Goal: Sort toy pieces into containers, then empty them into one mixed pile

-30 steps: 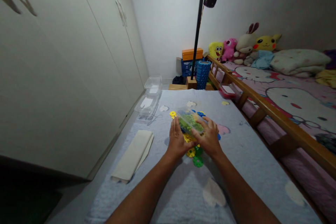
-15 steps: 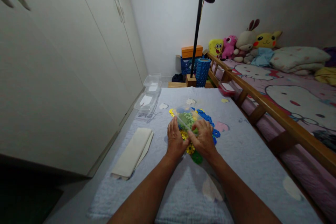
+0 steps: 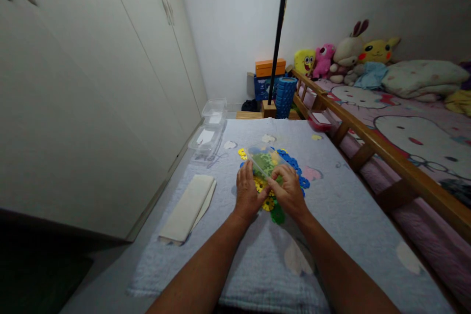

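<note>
On the cloth-covered table, a clear plastic container [image 3: 254,158] is tilted in front of me, with green pieces [image 3: 265,161] showing in or through it; I cannot tell which. My left hand [image 3: 246,194] presses its fingers along the container's near left side. My right hand [image 3: 289,190], fingers curled, grips its near right edge. Flower-shaped plastic discs lie around and under the container: yellow discs [image 3: 268,204] between my hands, a green disc [image 3: 277,215] nearest me, and blue discs [image 3: 303,183] to the right.
Two clear plastic boxes [image 3: 204,138] with white labels stand at the far left of the table. A folded cream cloth [image 3: 188,210] lies left of my hands. At the far right corner sits a red box [image 3: 319,121]. A wooden bed rail [image 3: 362,143] borders the right side, a white wardrobe [image 3: 121,83] the left.
Both hands stay on the clear plastic container, with only slight finger shifts. The whole view has tilted a little.
</note>
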Demonstrator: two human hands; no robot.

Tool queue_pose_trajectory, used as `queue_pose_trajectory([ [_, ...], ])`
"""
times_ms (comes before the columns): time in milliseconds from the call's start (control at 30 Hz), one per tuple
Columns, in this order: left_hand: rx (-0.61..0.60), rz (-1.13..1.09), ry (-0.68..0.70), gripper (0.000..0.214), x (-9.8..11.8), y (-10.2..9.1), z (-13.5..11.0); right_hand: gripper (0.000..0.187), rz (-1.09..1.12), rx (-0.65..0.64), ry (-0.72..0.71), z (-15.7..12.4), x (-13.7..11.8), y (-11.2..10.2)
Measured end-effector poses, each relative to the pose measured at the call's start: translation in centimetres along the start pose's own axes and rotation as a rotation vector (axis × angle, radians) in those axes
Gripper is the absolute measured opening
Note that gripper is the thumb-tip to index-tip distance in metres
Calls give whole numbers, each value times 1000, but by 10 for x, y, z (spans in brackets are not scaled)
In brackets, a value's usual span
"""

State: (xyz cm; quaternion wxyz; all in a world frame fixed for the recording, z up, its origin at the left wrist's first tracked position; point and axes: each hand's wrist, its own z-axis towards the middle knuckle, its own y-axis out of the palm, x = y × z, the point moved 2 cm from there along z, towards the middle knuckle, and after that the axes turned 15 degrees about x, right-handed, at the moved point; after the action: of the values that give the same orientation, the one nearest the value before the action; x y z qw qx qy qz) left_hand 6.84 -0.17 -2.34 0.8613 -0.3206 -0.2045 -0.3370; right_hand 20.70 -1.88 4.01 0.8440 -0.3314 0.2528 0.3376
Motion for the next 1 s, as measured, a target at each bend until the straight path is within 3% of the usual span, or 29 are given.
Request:
queue_pose_trajectory([
  [133, -24, -23, -41, 70, 0, 0, 1, 11, -22, 23, -38, -2, -3, 2],
  [333, -14, -242, -200, 44, 9, -11, 10, 8, -278, 24, -181, -4, -3, 4],
  [400, -16, -385, -350, 35, 10, -13, 13, 8, -325, 9, -215, -4, -4, 5],
  [567, -70, -836, -920, 29, 8, -8, 16, 11, -366, -12, -285, -4, -9, 7],
  [633, -82, -928, -1044, 31, 7, -7, 16, 12, -371, -6, -306, -5, -12, 8],
  [833, -60, -1001, -1150, 37, 6, -10, 17, 15, -307, -28, -322, -5, -13, 7],
  [1000, -28, -940, -1160, 43, 1, -11, 16, 12, -294, 94, -203, 21, 10, -7],
])
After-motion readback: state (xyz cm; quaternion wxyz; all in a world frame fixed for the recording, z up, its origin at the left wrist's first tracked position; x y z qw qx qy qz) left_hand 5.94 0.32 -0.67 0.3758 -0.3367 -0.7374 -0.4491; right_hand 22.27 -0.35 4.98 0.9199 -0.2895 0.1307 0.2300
